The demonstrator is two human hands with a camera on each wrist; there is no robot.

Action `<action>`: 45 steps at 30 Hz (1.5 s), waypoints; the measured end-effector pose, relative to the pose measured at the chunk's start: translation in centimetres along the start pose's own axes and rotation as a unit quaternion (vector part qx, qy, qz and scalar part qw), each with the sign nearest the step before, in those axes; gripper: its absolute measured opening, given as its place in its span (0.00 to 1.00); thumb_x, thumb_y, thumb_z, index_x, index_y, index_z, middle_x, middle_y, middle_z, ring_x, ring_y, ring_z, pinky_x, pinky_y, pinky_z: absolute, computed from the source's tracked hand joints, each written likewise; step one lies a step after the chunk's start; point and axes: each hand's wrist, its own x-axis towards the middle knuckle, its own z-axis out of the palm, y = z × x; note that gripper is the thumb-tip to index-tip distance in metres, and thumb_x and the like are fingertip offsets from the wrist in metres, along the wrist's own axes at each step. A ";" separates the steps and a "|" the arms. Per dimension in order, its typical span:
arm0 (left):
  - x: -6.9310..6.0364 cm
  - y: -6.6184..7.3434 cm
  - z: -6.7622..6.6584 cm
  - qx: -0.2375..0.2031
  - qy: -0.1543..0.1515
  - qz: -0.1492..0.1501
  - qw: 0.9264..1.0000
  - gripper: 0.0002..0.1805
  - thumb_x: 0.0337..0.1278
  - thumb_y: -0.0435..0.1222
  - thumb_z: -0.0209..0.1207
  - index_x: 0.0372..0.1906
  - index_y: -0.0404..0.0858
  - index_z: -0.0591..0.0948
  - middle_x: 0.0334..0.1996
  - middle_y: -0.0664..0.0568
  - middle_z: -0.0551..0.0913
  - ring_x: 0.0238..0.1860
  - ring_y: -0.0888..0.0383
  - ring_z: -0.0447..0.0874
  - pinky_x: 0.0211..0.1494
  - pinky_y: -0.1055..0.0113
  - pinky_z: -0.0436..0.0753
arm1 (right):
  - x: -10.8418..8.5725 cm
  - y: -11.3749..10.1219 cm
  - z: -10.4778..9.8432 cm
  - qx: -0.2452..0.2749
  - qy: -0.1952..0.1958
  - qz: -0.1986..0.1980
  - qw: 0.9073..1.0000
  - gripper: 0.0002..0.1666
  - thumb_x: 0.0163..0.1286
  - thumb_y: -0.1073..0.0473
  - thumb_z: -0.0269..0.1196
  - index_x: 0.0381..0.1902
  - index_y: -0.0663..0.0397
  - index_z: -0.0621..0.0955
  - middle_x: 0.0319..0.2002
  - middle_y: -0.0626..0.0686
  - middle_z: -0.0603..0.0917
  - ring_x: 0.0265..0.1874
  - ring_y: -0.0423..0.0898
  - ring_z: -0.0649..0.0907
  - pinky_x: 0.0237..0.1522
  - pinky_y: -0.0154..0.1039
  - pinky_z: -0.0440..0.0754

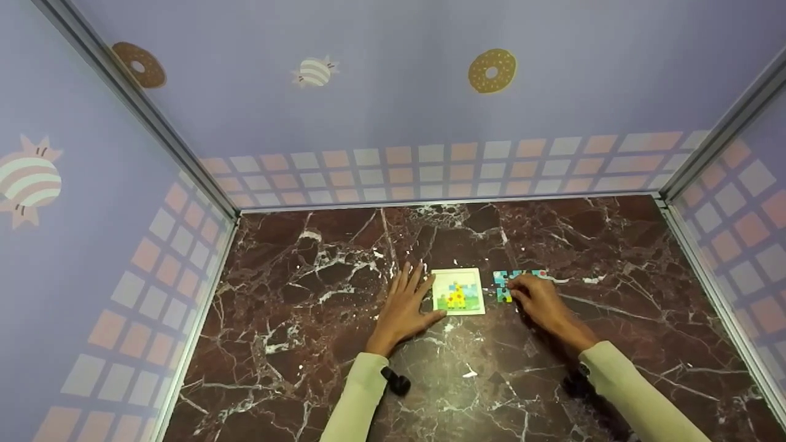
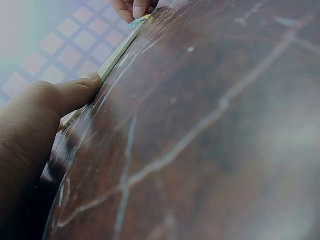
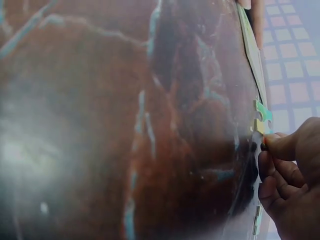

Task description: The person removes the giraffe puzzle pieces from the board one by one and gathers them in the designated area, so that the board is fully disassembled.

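Observation:
A square jigsaw puzzle board (image 1: 459,273) with a pale frame lies on the dark table, a yellow giraffe picture partly assembled inside it. My left hand (image 1: 402,310) rests at the board's left side, fingers extended; its thumb (image 2: 80,92) touches the near edge. To the right of the board, loose puzzle pieces (image 1: 500,277) in blue, green and yellow lie close together. Over these, my right hand (image 1: 540,304) has thumb and index finger pinched at a puzzle piece, mostly hidden by the fingertips. A green and yellow piece (image 3: 259,126) shows just beyond them in the right wrist view.
The brown marbled tabletop (image 1: 295,380) has white veins and spots. Lilac panels with printed donuts, candies and checks enclose it: a back wall (image 1: 399,110), a left wall (image 1: 92,258) and a right wall (image 1: 737,215). A dark strap-like object (image 1: 398,382) sits at the left cuff.

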 end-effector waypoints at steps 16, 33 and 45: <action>0.0 0.0 0.0 0.007 0.009 0.008 1.000 0.52 0.71 0.71 0.58 0.89 0.48 0.63 0.91 0.44 0.49 0.91 0.39 0.35 0.91 0.42 0.41 | 0.0 0.2 0.3 -0.052 -0.002 -0.042 0.998 0.07 0.72 0.76 0.71 0.43 0.63 0.89 0.41 0.58 0.88 0.39 0.57 0.90 0.40 0.55 0.91; 0.0 0.0 0.1 -0.001 0.010 0.005 1.000 0.52 0.70 0.71 0.58 0.89 0.48 0.63 0.91 0.44 0.49 0.91 0.39 0.34 0.91 0.42 0.41 | 1.1 -1.7 1.2 -0.033 -0.001 -0.086 0.996 0.08 0.67 0.77 0.74 0.41 0.64 0.89 0.38 0.55 0.88 0.36 0.53 0.88 0.37 0.49 0.89; 0.2 0.0 0.2 0.003 0.007 0.004 1.000 0.53 0.71 0.72 0.58 0.89 0.49 0.62 0.91 0.45 0.47 0.91 0.40 0.34 0.91 0.42 0.41 | 2.6 -4.1 2.5 0.013 -0.050 -0.086 0.995 0.08 0.70 0.72 0.75 0.46 0.66 0.89 0.40 0.58 0.89 0.38 0.52 0.89 0.41 0.50 0.90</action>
